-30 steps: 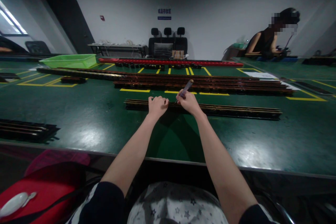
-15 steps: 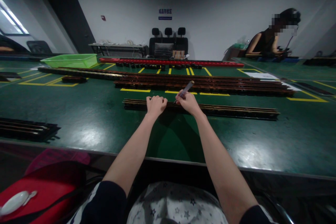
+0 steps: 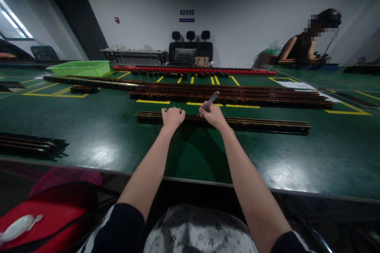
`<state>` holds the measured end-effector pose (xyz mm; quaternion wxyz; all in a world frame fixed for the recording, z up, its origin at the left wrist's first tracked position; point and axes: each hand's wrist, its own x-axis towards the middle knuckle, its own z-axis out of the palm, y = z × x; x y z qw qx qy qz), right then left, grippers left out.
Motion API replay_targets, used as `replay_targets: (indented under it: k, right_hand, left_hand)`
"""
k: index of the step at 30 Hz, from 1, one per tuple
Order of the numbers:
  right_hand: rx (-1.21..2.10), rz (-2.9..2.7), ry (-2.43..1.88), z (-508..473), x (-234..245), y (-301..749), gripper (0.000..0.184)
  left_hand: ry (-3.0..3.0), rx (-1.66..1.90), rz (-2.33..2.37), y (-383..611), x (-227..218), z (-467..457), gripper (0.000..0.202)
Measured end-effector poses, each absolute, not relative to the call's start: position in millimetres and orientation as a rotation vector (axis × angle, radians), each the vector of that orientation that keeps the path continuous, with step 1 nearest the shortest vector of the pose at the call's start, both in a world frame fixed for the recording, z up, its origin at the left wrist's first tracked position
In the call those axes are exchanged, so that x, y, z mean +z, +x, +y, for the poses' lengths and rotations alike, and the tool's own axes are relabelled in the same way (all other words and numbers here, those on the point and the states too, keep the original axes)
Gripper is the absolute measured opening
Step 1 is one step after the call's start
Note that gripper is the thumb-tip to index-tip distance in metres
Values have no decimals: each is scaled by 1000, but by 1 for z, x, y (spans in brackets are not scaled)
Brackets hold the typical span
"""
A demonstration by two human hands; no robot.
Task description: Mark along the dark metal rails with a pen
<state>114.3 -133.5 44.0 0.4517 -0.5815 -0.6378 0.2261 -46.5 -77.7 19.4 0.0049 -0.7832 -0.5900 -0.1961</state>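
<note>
strips (image 3: 252, 124) slide left, well apart from our worktop's near edge (image 3: 190, 180); left hand (image 3: 173, 118) clasps them, right hand (image 3: 213, 115) a pen (image 3: 212, 98).

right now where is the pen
In the head view, the pen is in the right hand, just right of the left hand, its lower end at the dark strips under both hands.
</note>
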Motion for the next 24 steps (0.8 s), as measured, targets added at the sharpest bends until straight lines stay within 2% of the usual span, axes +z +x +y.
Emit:
replay_targets:
  k: [8,24]
  right_hand:
    - [486,-1616,-1501,-138,47,115,13]
    - [442,-1549,-1532,-136,49,119,10]
  left_hand:
    - [-2456,-637,-1798,-48,19,-81,45]
    - [-2501,-661,-1678,-37,23,-94,46]
